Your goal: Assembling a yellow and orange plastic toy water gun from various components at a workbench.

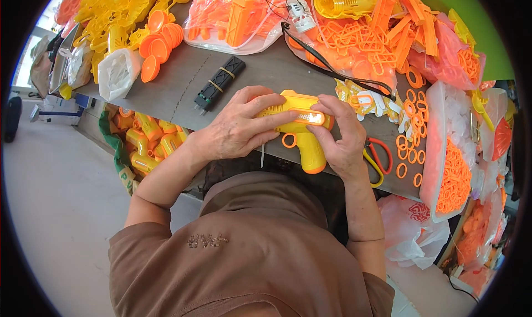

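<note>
A yellow toy gun (311, 151) with an orange trigger ring is held between both hands at the near table edge, its grip pointing toward me. My left hand (235, 123) is closed around its left end, fingers lying over the body. On the other end, my right hand (344, 137) pinches with thumb and fingers beside an orange label (310, 117) with pale lettering. A thin whitish strip (262, 155) hangs below my left fingers. Beyond my left hand lies a black rectangular part (220, 84) with a tan band around it.
Scissors (378, 156) with red and yellow handles, loose orange rings (410, 142) and yellow-white stickers (363, 98) lie right. A clear bin (432, 173) holds small orange rings. Orange and yellow parts pile up behind. Orange cups (156, 47) and a bag-lined container (119, 73) stand far left; yellow gun bodies (147, 142) below.
</note>
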